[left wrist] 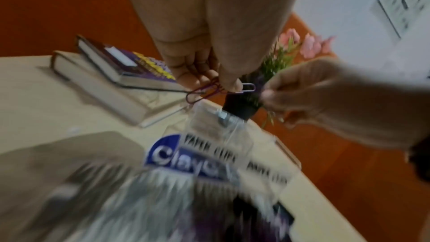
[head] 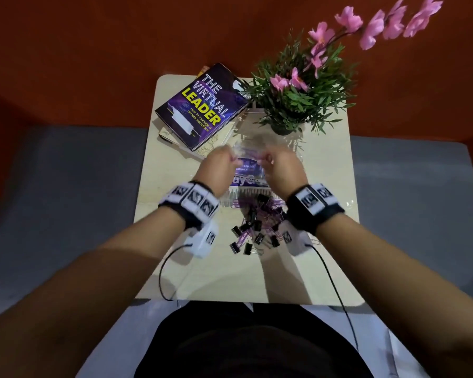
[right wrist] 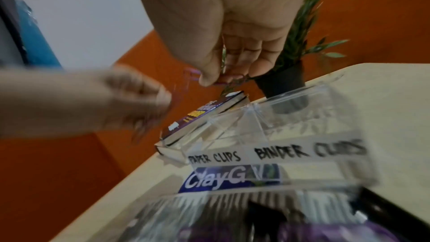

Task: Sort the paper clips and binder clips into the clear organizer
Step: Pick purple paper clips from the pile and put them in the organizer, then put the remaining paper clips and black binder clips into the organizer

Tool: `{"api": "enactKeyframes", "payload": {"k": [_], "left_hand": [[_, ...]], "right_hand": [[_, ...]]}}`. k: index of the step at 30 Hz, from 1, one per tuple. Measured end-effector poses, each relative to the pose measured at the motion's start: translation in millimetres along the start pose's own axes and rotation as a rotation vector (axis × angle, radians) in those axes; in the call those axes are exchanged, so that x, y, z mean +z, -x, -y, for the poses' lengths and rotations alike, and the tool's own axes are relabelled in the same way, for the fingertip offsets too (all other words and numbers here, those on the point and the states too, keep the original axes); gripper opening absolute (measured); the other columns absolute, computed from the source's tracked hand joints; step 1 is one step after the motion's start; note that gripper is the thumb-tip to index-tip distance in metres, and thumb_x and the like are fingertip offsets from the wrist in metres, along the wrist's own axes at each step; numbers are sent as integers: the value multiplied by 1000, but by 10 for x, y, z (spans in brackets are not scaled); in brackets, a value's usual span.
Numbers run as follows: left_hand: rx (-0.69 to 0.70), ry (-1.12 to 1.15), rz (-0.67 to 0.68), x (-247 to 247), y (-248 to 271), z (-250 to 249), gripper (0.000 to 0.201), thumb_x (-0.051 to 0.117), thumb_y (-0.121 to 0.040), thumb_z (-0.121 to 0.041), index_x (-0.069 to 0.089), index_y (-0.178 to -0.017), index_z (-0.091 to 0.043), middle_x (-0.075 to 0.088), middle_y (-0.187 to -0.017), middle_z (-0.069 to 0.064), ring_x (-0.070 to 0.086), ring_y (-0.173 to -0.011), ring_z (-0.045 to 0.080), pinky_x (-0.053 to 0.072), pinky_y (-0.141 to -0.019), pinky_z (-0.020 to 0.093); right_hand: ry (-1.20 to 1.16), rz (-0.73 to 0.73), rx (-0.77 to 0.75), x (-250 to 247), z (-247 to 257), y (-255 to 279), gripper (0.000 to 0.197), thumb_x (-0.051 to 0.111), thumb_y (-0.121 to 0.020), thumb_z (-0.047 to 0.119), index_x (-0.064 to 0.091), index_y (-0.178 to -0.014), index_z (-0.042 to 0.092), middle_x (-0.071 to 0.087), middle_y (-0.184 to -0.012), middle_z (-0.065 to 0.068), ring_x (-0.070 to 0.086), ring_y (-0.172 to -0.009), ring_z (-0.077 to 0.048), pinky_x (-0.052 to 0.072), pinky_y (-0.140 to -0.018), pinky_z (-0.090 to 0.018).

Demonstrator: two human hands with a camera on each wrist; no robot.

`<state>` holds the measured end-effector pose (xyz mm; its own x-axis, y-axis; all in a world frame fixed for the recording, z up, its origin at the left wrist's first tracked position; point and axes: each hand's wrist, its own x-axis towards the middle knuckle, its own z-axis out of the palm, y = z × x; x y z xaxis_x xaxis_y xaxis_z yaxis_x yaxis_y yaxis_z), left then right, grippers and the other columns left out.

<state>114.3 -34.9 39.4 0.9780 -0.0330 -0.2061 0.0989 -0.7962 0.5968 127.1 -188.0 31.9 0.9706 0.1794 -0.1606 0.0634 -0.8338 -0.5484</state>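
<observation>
The clear organizer [right wrist: 256, 126] sits mid-table, its front labelled "PAPER CLIPS" on the left and "BINDER CLIPS" on the right. It also shows in the left wrist view as the organizer [left wrist: 218, 132] and in the head view as the organizer [head: 247, 179]. Both hands hover close together above it. My left hand [left wrist: 223, 84] pinches several purple paper clips [left wrist: 204, 92]. My right hand [right wrist: 218, 80] pinches a purple paper clip [right wrist: 192, 75] between thumb and fingers. A mixed pile of black binder clips and purple paper clips [head: 257, 222] lies on the table nearer me, between my wrists.
A stack of books [head: 202, 107] lies at the back left of the small beige table [head: 325, 186]. A potted plant with pink flowers [head: 290, 105] stands at the back right, just behind the organizer. A blue printed card [right wrist: 232, 178] lies under the organizer's front.
</observation>
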Motion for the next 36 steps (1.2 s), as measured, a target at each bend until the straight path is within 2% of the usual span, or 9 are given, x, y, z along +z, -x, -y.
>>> {"api": "enactKeyframes", "payload": {"k": [4,8,11,15,20,24,28,32,36], "left_hand": [[22,-57,-28,33,-421,-197,13,60,-93,-13,62,-87,-1,61,-91,8,57,-80,19,46,-70,25],[66,-194,129,231,-509,-157,17,63,-90,-11,62,-102,1,65,-105,16,65,-93,30,51,-82,38],[155,-172,94,249,-334,-73,21,67,-87,-14,64,-102,-1,60,-116,18,62,-97,30,50,-88,38],[293,-154,172,390,158,148,10,60,-91,-15,64,-95,-7,59,-106,9,58,-93,22,53,-87,38],[179,-276,274,701,350,460,26,68,-86,-18,60,-109,-9,56,-113,8,51,-108,25,44,-94,35],[93,-188,249,760,302,407,7,67,-86,-12,60,-86,-10,55,-99,6,49,-97,24,44,-87,35],[144,-229,263,757,318,375,20,55,-86,9,50,-83,-10,58,-92,10,57,-87,27,46,-71,34],[23,-103,269,714,324,370,27,44,-82,16,43,-95,-8,54,-81,10,52,-72,24,43,-61,33],[33,-30,225,721,358,250,20,36,-89,7,38,-104,-7,42,-60,3,41,-54,23,33,-50,37]], "right_hand": [[110,76,-66,-28,4,-114,20,62,-87,13,66,-106,12,71,-94,-12,55,-69,-19,44,-63,-28],[3,-7,-48,-145,-367,321,11,68,-83,10,69,-94,9,63,-87,-8,55,-69,-19,43,-65,-27],[17,85,51,-99,-818,821,8,68,-82,11,69,-90,11,59,-83,-4,58,-69,-22,41,-64,-27],[74,156,113,127,-1191,1274,7,68,-79,10,65,-85,10,58,-87,-8,57,-77,-27,43,-61,-30],[124,122,119,321,-1262,1376,18,63,-71,-7,63,-82,7,56,-90,-14,52,-81,-30,46,-57,-33],[123,142,91,297,-1220,1331,19,56,-70,-10,52,-71,8,55,-77,-13,51,-71,-33,38,-54,-35],[-131,59,223,149,-1072,1125,25,50,-77,-8,40,-76,15,56,-65,-7,50,-59,-27,39,-55,-34],[-235,123,185,92,-768,831,16,49,-87,-2,44,-95,11,48,-59,3,43,-53,-10,32,-52,-31],[-52,232,87,249,-680,723,19,64,-85,21,54,-98,12,62,-83,-4,54,-71,-21,38,-65,-28]]}}
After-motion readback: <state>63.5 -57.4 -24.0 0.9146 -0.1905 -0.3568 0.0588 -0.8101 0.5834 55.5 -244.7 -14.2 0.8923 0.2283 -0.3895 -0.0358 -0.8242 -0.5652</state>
